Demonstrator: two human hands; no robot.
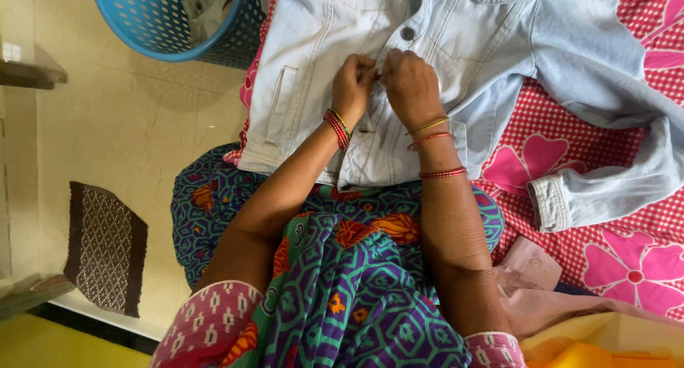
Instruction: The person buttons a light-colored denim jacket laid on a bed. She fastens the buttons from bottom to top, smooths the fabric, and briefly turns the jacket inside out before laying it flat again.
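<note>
Pale blue denim jacket (456,61) lies spread flat, front side up, on a red-and-white checked bedsheet with big pink flowers (627,254), filling the frame from 12 to 3 o'clock. Its metal buttons run down the front placket, a welt pocket shows on the panel toward 10 o'clock, and one long sleeve bends back toward 4 o'clock, its cuff lying on the sheet.

Both hands meet at the placket just above the frame's centre. The left hand (353,86), with red and gold bangles on its wrist, is curled with its fingertips pinching the fabric edge. The right hand (411,86), wearing thin red and gold bangles, is likewise closed, thumb and fingers nipping the same strip of denim, knuckles touching the left's. Both forearms reach up from 6 o'clock.

A blue perforated plastic basket (153,26) stands on the tiled floor at 11 o'clock.
</note>
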